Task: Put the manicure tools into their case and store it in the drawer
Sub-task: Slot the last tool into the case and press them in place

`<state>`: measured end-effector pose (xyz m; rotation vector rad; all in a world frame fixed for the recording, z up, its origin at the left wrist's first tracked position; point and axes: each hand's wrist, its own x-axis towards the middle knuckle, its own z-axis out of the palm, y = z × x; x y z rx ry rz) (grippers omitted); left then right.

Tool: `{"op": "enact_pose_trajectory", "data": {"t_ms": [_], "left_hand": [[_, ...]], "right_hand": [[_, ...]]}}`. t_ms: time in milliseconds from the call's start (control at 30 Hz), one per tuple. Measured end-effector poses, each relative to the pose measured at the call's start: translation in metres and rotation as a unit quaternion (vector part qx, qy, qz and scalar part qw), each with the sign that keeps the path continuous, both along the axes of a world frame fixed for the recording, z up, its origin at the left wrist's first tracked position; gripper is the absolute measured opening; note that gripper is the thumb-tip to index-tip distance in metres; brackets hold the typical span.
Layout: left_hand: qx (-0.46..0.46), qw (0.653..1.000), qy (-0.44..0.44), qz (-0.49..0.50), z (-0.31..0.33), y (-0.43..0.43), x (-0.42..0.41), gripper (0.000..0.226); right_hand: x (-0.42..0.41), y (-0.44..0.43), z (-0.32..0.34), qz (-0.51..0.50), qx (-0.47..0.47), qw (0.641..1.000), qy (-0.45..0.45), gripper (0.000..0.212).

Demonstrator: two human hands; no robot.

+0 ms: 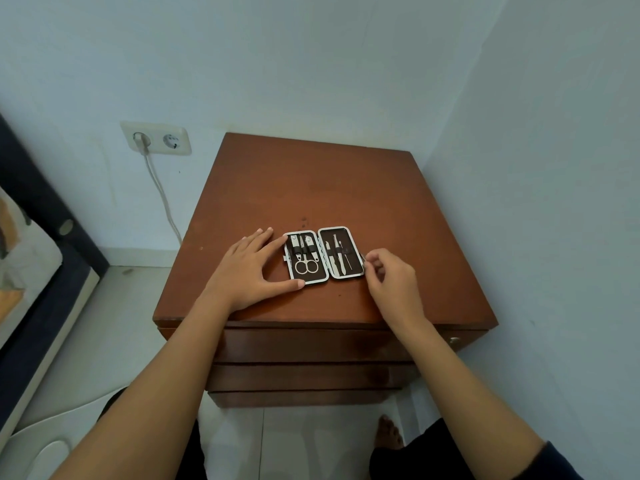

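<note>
A small manicure case (323, 254) lies open flat on the brown wooden cabinet top (311, 188). Its left half holds scissors (306, 266) and clippers under a strap; its right half holds slim metal tools (338, 256). My left hand (247, 270) lies flat beside the left half, fingers and thumb touching that edge. My right hand (391, 277) pinches the right edge of the case at its clasp. Closed drawers (311, 344) show on the cabinet front below.
A white wall stands close on the right and behind. A double wall socket (156, 138) with a white cable is at the left. A dark bed frame (45, 216) runs along the left edge. My bare foot (389, 433) rests on the tiled floor.
</note>
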<state>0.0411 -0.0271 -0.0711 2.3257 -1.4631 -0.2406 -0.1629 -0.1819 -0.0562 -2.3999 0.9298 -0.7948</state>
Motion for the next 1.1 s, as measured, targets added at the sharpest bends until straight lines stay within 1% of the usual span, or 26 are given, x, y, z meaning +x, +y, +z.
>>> {"op": "enact_pose_trajectory", "data": {"t_ms": [100, 167, 267, 400, 467, 600, 667, 933, 1100], "left_hand": [[0.000, 1.000, 0.000, 0.000, 0.001, 0.001, -0.001, 0.106], [-0.001, 1.000, 0.003, 0.000, 0.002, 0.001, -0.002, 0.105], [-0.002, 1.000, 0.005, 0.000, 0.002, 0.002, -0.003, 0.105], [0.001, 1.000, 0.005, -0.003, 0.003, 0.002, -0.003, 0.104], [0.003, 1.000, -0.003, -0.005, 0.002, 0.002, -0.003, 0.104], [0.029, 0.999, -0.040, -0.018, 0.001, 0.002, -0.005, 0.104], [0.040, 0.998, -0.055, -0.017, -0.001, 0.002, -0.007, 0.104], [0.055, 0.995, -0.078, -0.011, -0.002, 0.001, -0.009, 0.104], [0.055, 0.996, -0.075, -0.011, -0.002, 0.001, -0.010, 0.102]], "right_hand": [[-0.002, 0.004, -0.005, 0.014, -0.038, 0.999, -0.008, 0.013], [-0.005, 0.007, -0.006, 0.003, -0.041, 0.999, -0.032, 0.016], [-0.009, 0.009, -0.007, -0.029, -0.030, 0.997, -0.059, 0.016], [-0.009, 0.010, -0.006, -0.071, 0.024, 0.990, -0.120, 0.011], [-0.009, 0.012, -0.007, -0.073, 0.017, 0.988, -0.137, 0.010], [-0.010, 0.018, -0.013, -0.035, -0.041, 0.993, -0.109, 0.014], [-0.010, 0.019, -0.013, -0.024, -0.055, 0.993, -0.103, 0.014], [-0.012, 0.021, -0.016, 0.005, -0.067, 0.996, -0.058, 0.014], [-0.016, 0.026, -0.015, 0.008, -0.081, 0.996, -0.041, 0.014]]}}
